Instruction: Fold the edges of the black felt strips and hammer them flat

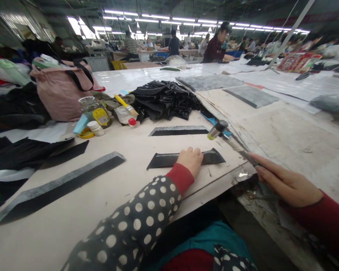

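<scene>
My left hand [190, 161] lies on a black strip of leather-like material [164, 160], its fingers curled over the strip's middle and holding it down on the table. The strip's ends turn up slightly. My right hand [289, 182] is wrapped round the handle of a small hammer [217, 130], whose head hovers to the right of and beyond the strip, apart from it. Farther back lies another black strip with a grey edge band [179, 130]. To the left is a longer black strip with a grey band [64, 184].
A heap of black pieces [165, 99] lies behind. At left stand a glass jar [97, 113], a white small bottle [96, 128], a yellow-handled brush [126, 105] and a pink bag [62, 88]. Grey panels [211, 82] lie beyond. A co-worker [217, 45] bends over the far table.
</scene>
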